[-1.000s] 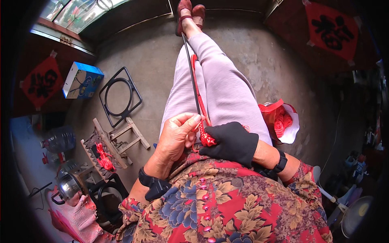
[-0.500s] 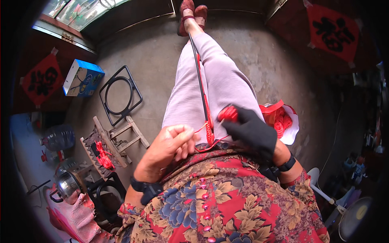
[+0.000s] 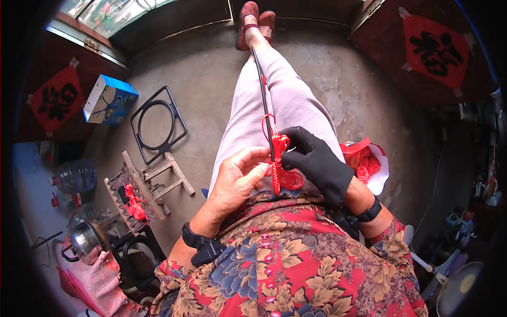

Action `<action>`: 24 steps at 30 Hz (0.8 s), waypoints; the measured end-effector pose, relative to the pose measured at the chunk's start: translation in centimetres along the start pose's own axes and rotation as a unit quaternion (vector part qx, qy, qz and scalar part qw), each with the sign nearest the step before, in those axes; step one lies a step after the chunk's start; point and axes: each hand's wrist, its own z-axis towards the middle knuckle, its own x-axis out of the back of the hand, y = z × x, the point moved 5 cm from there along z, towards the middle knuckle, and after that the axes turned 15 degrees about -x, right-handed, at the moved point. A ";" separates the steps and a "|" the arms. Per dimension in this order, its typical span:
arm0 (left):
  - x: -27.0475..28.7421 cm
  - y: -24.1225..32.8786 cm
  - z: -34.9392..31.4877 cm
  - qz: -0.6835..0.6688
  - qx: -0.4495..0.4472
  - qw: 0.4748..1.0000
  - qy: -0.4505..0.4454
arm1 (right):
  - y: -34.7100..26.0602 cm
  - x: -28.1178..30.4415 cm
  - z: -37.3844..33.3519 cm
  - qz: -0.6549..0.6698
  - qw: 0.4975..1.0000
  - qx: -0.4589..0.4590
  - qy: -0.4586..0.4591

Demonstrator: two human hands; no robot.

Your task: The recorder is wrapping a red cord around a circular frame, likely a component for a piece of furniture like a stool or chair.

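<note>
A bundle of red string [image 3: 290, 180] is held over the lap [image 3: 303, 113] by the right hand [image 3: 320, 162], its gloved fingers bent. Red braid [image 3: 275, 182] beside a black stick [image 3: 263, 95] is pinched by the bare left hand [image 3: 242, 177].

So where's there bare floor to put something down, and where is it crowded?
There's bare floor between the black square frame and your legs, and more right of your legs, beyond the open bag. It's crowded on your left, around the wooden stool and metal pot, and between your left hand and gloved right hand, where red cord is bunched.
</note>
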 end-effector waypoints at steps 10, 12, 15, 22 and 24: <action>-1.1 -0.2 0.3 0.021 -0.054 0.998 -0.036 | 0.6 -1.0 0.6 -0.056 0.998 0.025 -0.011; -1.1 -0.6 0.2 -0.001 -0.028 0.999 -0.023 | -1.9 -0.3 -1.0 -0.167 0.985 0.031 0.016; 0.0 -0.1 -0.2 -0.062 0.016 0.998 -0.009 | -6.3 0.9 -4.5 -0.107 0.986 0.126 0.031; 1.8 2.0 -1.3 -0.295 -0.024 0.954 0.043 | -16.0 -1.6 -15.2 0.112 0.812 0.341 -0.461; 1.8 1.5 -1.7 -0.350 -0.068 0.932 0.058 | -16.7 -2.6 -16.2 0.083 0.774 0.363 -0.512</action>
